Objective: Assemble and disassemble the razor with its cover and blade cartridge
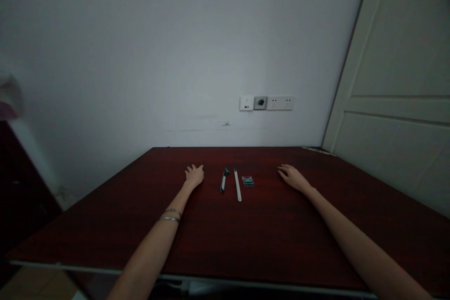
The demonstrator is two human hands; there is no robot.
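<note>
My left hand (194, 175) lies flat on the dark red table (246, 234), fingers stretched out, holding nothing. My right hand (292, 177) also rests palm down and open, farther right. Between them lie three small things in a row: a black and white razor-like tool (223, 180) nearest my left hand, a thin white stick (238, 184) in the middle, and a small clear case with teal parts (248, 181) nearest my right hand. Neither hand touches any of them. Two thin bracelets (170, 215) circle my left forearm.
A white wall stands behind the table with a row of wall sockets (266, 102). A white door (401, 103) is at the right. Dark furniture (17, 187) stands at the left. The table's front edge (105, 269) runs close to me.
</note>
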